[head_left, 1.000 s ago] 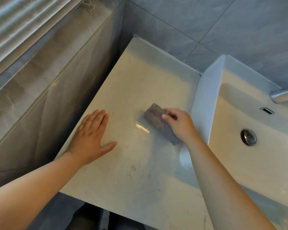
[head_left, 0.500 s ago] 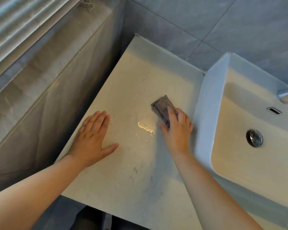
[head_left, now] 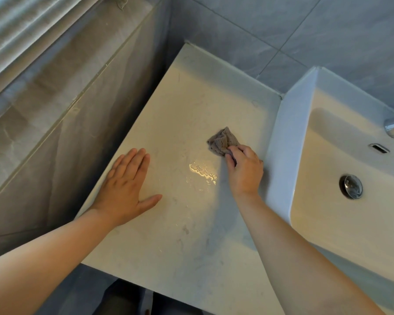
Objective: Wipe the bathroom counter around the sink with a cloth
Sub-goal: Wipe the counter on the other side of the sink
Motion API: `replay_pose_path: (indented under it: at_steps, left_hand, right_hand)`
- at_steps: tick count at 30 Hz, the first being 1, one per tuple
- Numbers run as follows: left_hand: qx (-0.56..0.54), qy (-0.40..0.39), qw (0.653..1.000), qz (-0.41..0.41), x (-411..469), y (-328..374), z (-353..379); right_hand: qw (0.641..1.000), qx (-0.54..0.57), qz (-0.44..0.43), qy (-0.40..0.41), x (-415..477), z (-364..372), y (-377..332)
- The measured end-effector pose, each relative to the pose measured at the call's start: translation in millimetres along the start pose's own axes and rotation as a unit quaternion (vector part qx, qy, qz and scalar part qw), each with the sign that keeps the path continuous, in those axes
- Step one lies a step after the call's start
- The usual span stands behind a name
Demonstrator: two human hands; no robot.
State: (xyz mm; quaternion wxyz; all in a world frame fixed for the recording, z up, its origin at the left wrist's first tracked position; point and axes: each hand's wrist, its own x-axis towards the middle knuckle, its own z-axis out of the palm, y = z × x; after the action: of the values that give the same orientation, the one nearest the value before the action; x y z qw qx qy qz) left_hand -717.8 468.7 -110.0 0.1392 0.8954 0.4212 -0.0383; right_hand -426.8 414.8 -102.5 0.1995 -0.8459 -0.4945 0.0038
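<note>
Since a second earlier, your small crumpled grey-brown cloth [head_left: 223,140] had travelled away from you along the sink's flank, toward the grey tiled back wall [head_left: 237,42]. Your fingers [head_left: 233,153] had gone from lying flat over it to curling round its near edge.

- Cloth lay on the pale marbled stone counter [head_left: 191,98], just beside the white rectangular ceramic sink [head_left: 289,137]. Most of it stuck out beyond the knuckles.
- Your right hand [head_left: 245,171] clutched it.
- A shiny patch of water beads [head_left: 203,171] sat just left of that hand, unwiped.
- Your left hand [head_left: 125,189] rested flat on the counter near its left edge, fingers straight, holding nothing.

Judgement: the stroke was mid-course. The strip against the sink was being covered; the wet patch and the far corner were not yet done.

To do it well you needed to:
- spread the cloth wider under the palm, since a bunched wad wipes only a narrow lane;
- press evenly and overlap each pass;
- sweep through the beads rather than round them;
- shift the left hand so its own patch could be wiped.
</note>
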Motion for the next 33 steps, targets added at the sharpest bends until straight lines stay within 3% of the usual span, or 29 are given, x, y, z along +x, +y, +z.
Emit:
replay_pose_path:
  at_steps: [3,12,19,22,25,28,33]
  left_hand:
    - [0.000,0.002,1.000,0.003,0.1,-1.2,0.9]
    - [0.003,0.013,1.000,0.011,-0.2,-2.8,1.7]
    - [0.010,0.007,1.000,0.008,-0.4,-2.2,0.8]
    - [0.011,0.006,1.000,0.009,-0.6,-2.0,-1.9]
    - [0.016,0.008,1.000,0.009,-0.7,-1.6,-2.7]
    - [0.017,0.009,1.000,0.010,-0.2,-2.1,-0.9]
    - [0.018,0.010,1.000,0.014,0.1,-4.3,3.1]
  right_hand:
    - [0.999,-0.032,-0.034,-0.012,-8.0,4.7,5.3]
    - [0.999,0.027,-0.027,0.013,1.7,3.4,5.4]
    - [0.997,0.076,-0.009,0.000,-72.0,-7.8,-12.5]
    - [0.988,0.141,0.019,-0.059,-95.0,-18.5,-25.8]
    - [0.956,0.237,0.115,-0.131,-85.7,-37.3,-29.6]
    - [0.954,0.252,0.141,-0.079,-57.5,-54.3,-25.4]
    - [0.985,0.100,0.140,0.027,-20.9,-47.8,-12.4]
